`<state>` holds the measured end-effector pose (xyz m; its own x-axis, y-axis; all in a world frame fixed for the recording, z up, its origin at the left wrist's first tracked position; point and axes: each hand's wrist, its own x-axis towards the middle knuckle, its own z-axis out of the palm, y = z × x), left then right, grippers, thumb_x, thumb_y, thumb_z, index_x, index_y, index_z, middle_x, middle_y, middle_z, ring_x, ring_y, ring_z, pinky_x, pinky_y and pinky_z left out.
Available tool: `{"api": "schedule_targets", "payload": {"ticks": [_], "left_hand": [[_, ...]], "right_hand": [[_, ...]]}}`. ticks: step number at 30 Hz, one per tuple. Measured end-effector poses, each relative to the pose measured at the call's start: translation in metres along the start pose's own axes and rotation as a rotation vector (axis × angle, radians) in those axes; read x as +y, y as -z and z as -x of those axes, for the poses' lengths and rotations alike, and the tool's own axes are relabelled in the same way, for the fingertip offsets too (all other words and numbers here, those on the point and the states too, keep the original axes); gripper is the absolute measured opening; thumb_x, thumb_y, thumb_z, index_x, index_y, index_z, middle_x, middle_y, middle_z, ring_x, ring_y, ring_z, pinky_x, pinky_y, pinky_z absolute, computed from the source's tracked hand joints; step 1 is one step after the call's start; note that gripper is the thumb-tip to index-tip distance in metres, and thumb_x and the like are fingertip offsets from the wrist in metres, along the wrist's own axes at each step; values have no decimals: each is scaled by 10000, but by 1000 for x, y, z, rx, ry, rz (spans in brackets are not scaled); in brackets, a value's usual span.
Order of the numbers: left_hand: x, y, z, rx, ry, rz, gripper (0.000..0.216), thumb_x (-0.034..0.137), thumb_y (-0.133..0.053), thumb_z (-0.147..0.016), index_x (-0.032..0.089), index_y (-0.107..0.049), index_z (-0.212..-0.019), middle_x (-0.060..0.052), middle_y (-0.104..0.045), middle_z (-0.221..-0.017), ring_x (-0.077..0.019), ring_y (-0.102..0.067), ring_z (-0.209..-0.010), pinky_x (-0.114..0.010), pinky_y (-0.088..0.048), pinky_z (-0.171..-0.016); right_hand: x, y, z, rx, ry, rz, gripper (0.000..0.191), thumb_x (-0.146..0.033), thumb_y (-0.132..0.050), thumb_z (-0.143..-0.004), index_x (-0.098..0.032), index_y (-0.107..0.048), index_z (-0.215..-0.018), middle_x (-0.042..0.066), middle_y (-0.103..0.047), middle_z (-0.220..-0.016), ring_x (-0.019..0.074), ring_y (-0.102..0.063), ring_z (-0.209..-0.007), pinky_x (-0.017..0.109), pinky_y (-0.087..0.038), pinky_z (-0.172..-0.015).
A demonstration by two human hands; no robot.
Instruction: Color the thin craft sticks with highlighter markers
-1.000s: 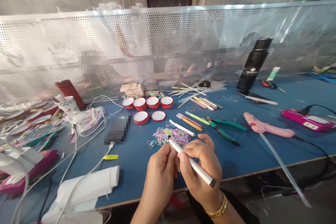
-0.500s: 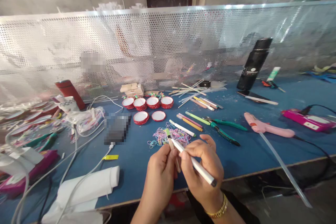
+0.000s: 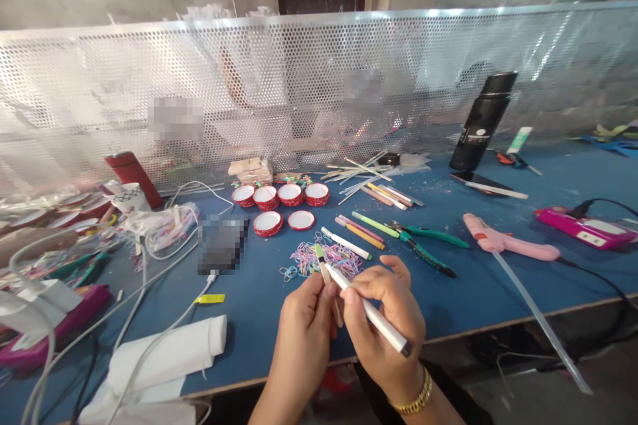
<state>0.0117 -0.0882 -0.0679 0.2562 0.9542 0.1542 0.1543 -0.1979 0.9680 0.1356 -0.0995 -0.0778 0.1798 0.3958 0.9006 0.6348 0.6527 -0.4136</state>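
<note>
Between its thumb and fingers my left hand (image 3: 308, 319) pinches a thin wooden craft stick (image 3: 324, 272) whose top end is coloured green, with a dark band below. My right hand (image 3: 386, 325) grips a white marker pen (image 3: 373, 316) with a dark end, its tip against or very near the stick just under the dark band. Behind both hands lies a loose pile of pastel rubber bands (image 3: 299, 257). A white marker with a green end (image 3: 346, 244) rests beyond the pile, beside several coloured sticks (image 3: 365, 235).
Red-rimmed white discs (image 3: 301, 220) stand in stacks at the middle. Green-handled pliers (image 3: 428, 252), a pink glue gun (image 3: 508, 242) with a long clear glue stick, and a black flask (image 3: 482, 123) are to the right. Cables, a white roll (image 3: 167, 352) and a power bank-like dark block (image 3: 222, 246) lie left.
My hands, the stick and the marker stay almost still. At the far left edge, a brownish shape, perhaps another person's hand or arm, has come in over the discs.
</note>
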Motion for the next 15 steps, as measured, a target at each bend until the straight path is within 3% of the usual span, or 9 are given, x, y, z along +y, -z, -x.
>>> {"api": "schedule_targets", "payload": {"ticks": [15], "left_hand": [[-1,-1,0,5,11,17,395,492,-481,-1001,183,-540,-763,47,-455,-592,-99,-395,-540,-214,-298,-514]], "right_hand": [[0,0,0,14,-11,2,136,-96,-586,-881,-212,-532,-833,-45,-636,-693,131,-642,-658,473,-377,-1043]]}}
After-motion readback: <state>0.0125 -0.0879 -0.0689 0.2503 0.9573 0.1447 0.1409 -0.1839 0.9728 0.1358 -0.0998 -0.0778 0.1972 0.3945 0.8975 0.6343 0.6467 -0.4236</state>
